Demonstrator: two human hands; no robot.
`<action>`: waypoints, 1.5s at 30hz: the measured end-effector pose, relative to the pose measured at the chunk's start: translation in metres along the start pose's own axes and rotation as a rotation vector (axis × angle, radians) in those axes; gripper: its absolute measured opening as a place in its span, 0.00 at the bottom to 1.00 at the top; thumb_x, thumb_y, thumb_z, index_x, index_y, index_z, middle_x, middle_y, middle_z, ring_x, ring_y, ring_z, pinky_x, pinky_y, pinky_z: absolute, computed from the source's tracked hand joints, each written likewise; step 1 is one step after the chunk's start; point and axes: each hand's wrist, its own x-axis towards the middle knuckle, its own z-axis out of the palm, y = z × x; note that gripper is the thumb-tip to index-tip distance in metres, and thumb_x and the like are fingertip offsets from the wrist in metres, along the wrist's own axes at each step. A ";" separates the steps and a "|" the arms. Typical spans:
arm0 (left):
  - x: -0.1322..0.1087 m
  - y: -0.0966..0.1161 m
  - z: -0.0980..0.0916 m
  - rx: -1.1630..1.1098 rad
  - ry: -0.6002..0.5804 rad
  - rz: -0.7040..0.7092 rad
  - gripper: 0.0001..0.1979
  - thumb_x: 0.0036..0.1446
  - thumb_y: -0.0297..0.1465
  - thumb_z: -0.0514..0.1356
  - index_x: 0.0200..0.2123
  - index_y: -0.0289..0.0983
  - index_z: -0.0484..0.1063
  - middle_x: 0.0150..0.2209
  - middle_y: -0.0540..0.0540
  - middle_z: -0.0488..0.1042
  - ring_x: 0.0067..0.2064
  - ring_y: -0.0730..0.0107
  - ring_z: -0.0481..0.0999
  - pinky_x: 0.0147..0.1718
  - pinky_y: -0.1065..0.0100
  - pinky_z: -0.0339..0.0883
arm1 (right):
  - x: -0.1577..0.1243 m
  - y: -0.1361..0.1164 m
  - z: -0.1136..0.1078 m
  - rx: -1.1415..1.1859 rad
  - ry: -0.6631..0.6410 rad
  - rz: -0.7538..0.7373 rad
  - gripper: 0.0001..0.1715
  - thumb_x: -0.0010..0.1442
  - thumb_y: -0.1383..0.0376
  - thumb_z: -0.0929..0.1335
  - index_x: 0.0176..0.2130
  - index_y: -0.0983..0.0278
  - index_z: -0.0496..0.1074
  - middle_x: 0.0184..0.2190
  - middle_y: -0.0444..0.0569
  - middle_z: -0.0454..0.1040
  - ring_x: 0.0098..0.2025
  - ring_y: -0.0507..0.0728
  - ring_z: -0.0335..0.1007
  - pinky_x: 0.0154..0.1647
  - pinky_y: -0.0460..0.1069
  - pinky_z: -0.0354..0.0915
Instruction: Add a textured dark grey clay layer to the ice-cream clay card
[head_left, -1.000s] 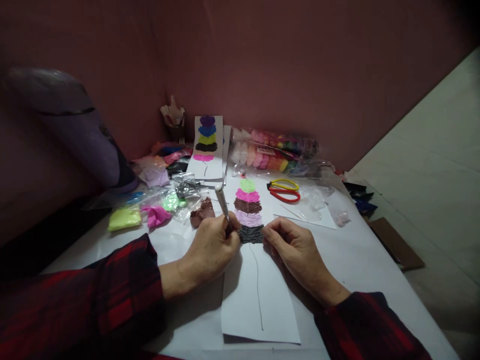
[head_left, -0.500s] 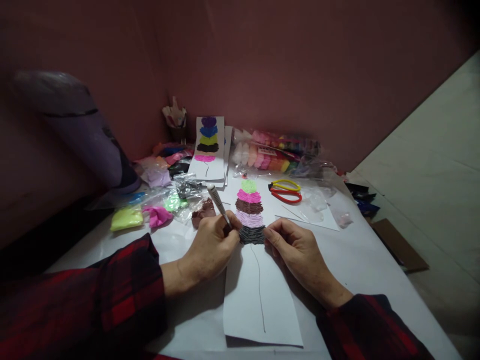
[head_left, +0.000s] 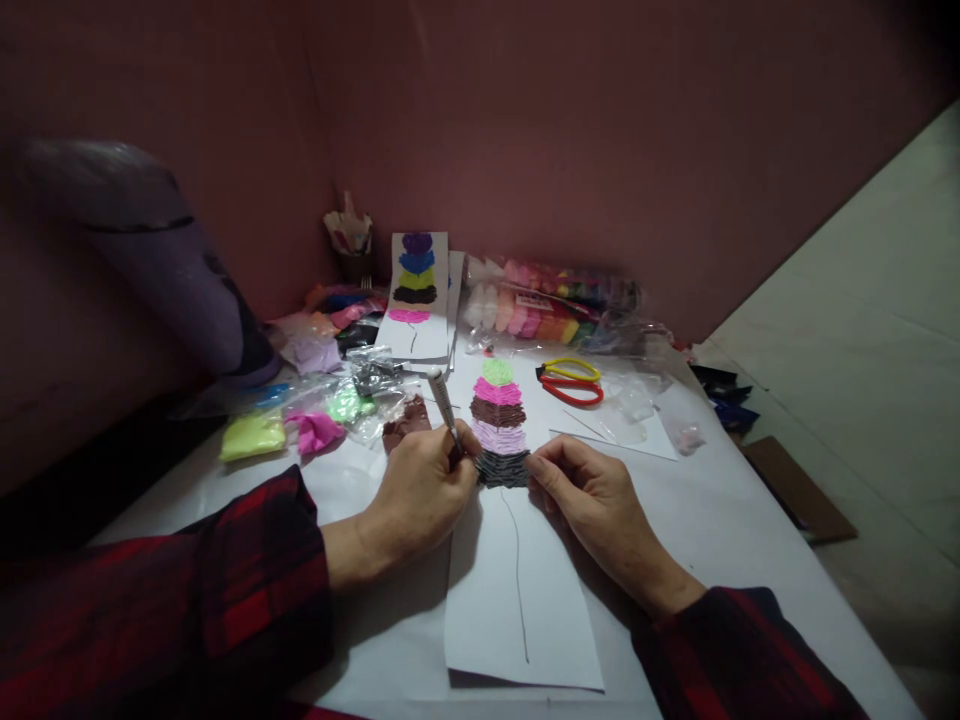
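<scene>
The pen-like tool (head_left: 442, 400) stands tilted, its long axis running from a working tip low at the grey band of clay up to a white cap end that leans toward the far left of the surface (head_left: 720, 520). The tip itself is hidden behind the fingers. The paper sheet (head_left: 525, 610) under it lies lengthwise, its long axis running from the near edge toward the far edge, with a thin drawn line down the middle. The stacked clay bands (head_left: 497, 420) sit on the far end of the sheet: green at the far end, then pink, brown, pale lilac and grey nearest.

The left hand (head_left: 420, 495) is curled tight around the tool's lower shaft, resting on the sheet's left edge. The right hand (head_left: 592, 495) is loosely bent, gripping nothing, its fingertips (head_left: 538, 466) pressing at the right side of the grey band.

Toward the far left corner lie clay lumps (head_left: 281, 432) and small plastic bags. A finished sheet (head_left: 416, 295) leans at the far edge beside a pack of coloured clay (head_left: 547, 300). Scissors (head_left: 570, 382) with yellow and red handles lie just right of the clay bands. Bare surface lies open to the right of the right hand, up to the right edge.
</scene>
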 end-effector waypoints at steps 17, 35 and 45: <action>-0.010 0.006 0.001 0.266 -0.054 0.499 0.25 0.59 0.27 0.52 0.60 0.31 0.57 0.28 0.47 0.74 0.24 0.68 0.71 0.23 0.68 0.62 | -0.009 -0.018 -0.001 -0.191 -0.057 -0.412 0.08 0.58 0.62 0.71 0.37 0.62 0.71 0.28 0.46 0.71 0.24 0.52 0.65 0.23 0.48 0.64; -0.024 0.020 -0.008 0.329 -0.280 0.863 0.14 0.63 0.34 0.53 0.26 0.36 0.67 0.25 0.48 0.71 0.21 0.72 0.67 0.18 0.68 0.59 | -0.019 -0.013 0.002 -0.518 0.312 -0.563 0.07 0.65 0.70 0.63 0.36 0.59 0.69 0.22 0.42 0.71 0.18 0.51 0.65 0.19 0.47 0.60; -0.037 0.030 -0.006 0.573 -0.502 0.920 0.16 0.66 0.37 0.50 0.39 0.31 0.70 0.38 0.37 0.72 0.30 0.64 0.69 0.22 0.62 0.64 | -0.014 -0.014 0.006 -0.305 0.272 -0.433 0.06 0.61 0.71 0.67 0.35 0.60 0.65 0.28 0.42 0.69 0.23 0.49 0.65 0.23 0.46 0.65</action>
